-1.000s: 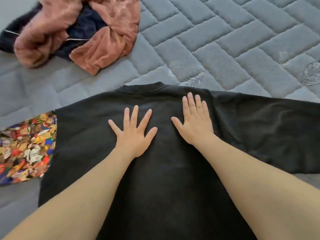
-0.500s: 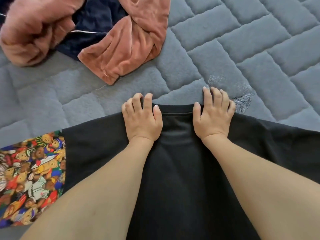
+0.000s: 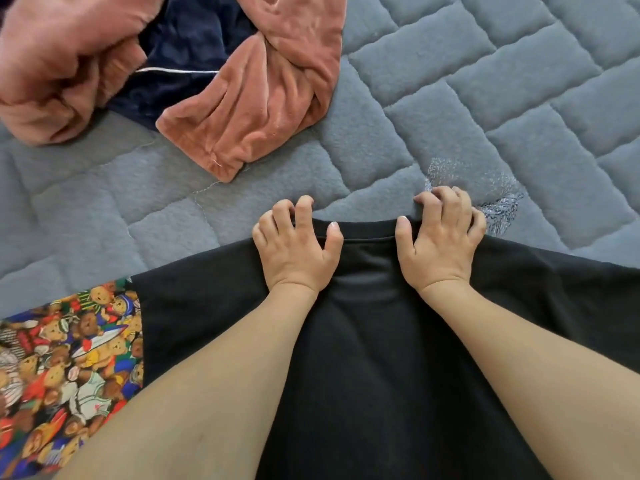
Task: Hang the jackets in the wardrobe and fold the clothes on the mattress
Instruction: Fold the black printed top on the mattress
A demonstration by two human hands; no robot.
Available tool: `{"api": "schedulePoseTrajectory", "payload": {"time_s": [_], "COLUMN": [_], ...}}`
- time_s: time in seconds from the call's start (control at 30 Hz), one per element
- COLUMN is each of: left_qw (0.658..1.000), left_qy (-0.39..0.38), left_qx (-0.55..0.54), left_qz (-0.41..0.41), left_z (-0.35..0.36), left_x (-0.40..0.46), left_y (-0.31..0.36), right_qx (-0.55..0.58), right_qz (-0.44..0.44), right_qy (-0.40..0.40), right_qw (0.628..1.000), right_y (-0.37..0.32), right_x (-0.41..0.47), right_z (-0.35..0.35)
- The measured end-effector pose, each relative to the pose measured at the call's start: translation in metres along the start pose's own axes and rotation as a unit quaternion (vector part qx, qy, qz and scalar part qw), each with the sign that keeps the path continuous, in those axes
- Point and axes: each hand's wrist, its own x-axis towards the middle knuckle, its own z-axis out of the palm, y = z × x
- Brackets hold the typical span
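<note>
Here the left hand and right hand pinch the black shirt, collar pointing away.

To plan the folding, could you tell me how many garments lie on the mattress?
4: black shirt under both hands, teddy-print cloth lower left, pink garment and navy garment upper left; more may lie outside view.

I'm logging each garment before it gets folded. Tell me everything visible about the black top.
The black top is plain, matte, knit-looking fabric with a ribbed collar. It lies spread flat on the grey quilted mattress, collar away from the person. The left hand and right hand grip its collar edge with curled fingers, either side of the neck. Its left edge overlaps a teddy-bear print cloth.
</note>
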Motion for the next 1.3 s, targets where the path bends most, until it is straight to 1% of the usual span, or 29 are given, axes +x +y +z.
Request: {"api": "schedulePoseTrajectory", "payload": {"time_s": [0.07, 0.17, 0.23, 0.27, 0.33, 0.4, 0.43, 0.5, 0.6, 0.73, 0.8, 0.9, 0.93, 0.97, 1.0, 1.03, 1.07, 1.1, 1.13, 1.17, 1.23, 1.3], "left_qw": [1.000, 0.997, 0.995, 0.996, 0.996, 0.988, 0.982, 0.971, 0.957, 0.929, 0.923, 0.928, 0.932, 0.941, 0.951, 0.960, 0.967, 0.973, 0.979, 0.986, 0.993, 0.990], "left_qy": [0.012, 0.033, 0.019, 0.003, -0.040, -0.081, -0.090, -0.071, -0.008, 0.031, 0.018, -0.065, -0.094, -0.110, -0.110, -0.098, -0.075, -0.045, -0.021, -0.018, -0.076, -0.137], "left_qx": [-0.013, -0.065, -0.095, -0.092, -0.058, -0.021, -0.014, -0.016, -0.006, 0.069, 0.083, 0.071, 0.056, 0.026, -0.019, -0.069, -0.115, -0.144, -0.151, -0.140, -0.090, -0.029], "left_qz": [0.006, 0.009, 0.010, 0.018, 0.063, 0.129, 0.166, 0.228, 0.289, 0.362, 0.374, 0.361, 0.345, 0.320, 0.288, 0.252, 0.215, 0.175, 0.133, 0.090, 0.028, 0.027], "left_z": [0.000, -0.008, -0.018, -0.024, -0.038, -0.061, -0.073, -0.097, -0.125, -0.129, -0.119, -0.092, -0.084, -0.078, -0.076, -0.075, -0.075, -0.075, -0.075, -0.074, -0.068, -0.054], "left_x": [-0.001, 0.007, 0.009, 0.007, 0.005, 0.000, -0.004, -0.019, -0.057, -0.115, -0.147, -0.192, -0.202, -0.209, -0.214, -0.216, -0.216, -0.214, -0.210, -0.203, -0.188, -0.176], "left_y": [-0.001, -0.004, -0.003, -0.005, -0.011, -0.020, -0.024, -0.029, -0.031, -0.039, -0.044, -0.049, -0.050, -0.052, -0.053, -0.053, -0.053, -0.051, -0.047, -0.043, -0.035, -0.038], "right_qx": [0.007, 0.021, -0.011, -0.034, -0.072, -0.093, -0.097, -0.092, -0.085, -0.138, -0.179, -0.202, -0.193, -0.164, -0.114, -0.059, -0.017, 0.000, -0.006, -0.026, -0.073, -0.098], "right_qz": [0.000, -0.005, -0.028, -0.051, -0.094, -0.138, -0.158, -0.192, -0.209, -0.228, -0.224, -0.193, -0.179, -0.159, -0.133, -0.106, -0.082, -0.063, -0.046, -0.027, 0.011, 0.040], "right_qy": [0.019, 0.017, 0.001, -0.009, -0.034, -0.064, -0.066, -0.051, -0.039, -0.076, -0.119, -0.202, -0.215, -0.213, -0.196, -0.164, -0.120, -0.076, -0.048, -0.043, -0.079, -0.124], "right_qw": [1.000, 1.000, 1.000, 0.998, 0.992, 0.984, 0.980, 0.976, 0.973, 0.961, 0.951, 0.939, 0.940, 0.950, 0.965, 0.979, 0.989, 0.995, 0.998, 0.998, 0.994, 0.987], "right_y": [0.002, -0.002, -0.002, -0.002, 0.000, 0.002, 0.002, 0.001, -0.002, 0.004, 0.010, 0.016, 0.019, 0.021, 0.021, 0.021, 0.019, 0.017, 0.016, 0.016, 0.023, 0.034], "right_x": [-0.002, -0.004, -0.007, -0.009, -0.011, -0.014, -0.016, -0.027, -0.054, -0.103, -0.132, -0.171, -0.180, -0.187, -0.191, -0.193, -0.192, -0.188, -0.181, -0.173, -0.159, -0.155], "right_z": [0.000, -0.009, -0.021, -0.029, -0.047, -0.068, -0.078, -0.098, -0.121, -0.133, -0.132, -0.120, -0.116, -0.112, -0.110, -0.107, -0.104, -0.101, -0.098, -0.095, -0.089, -0.080]}}
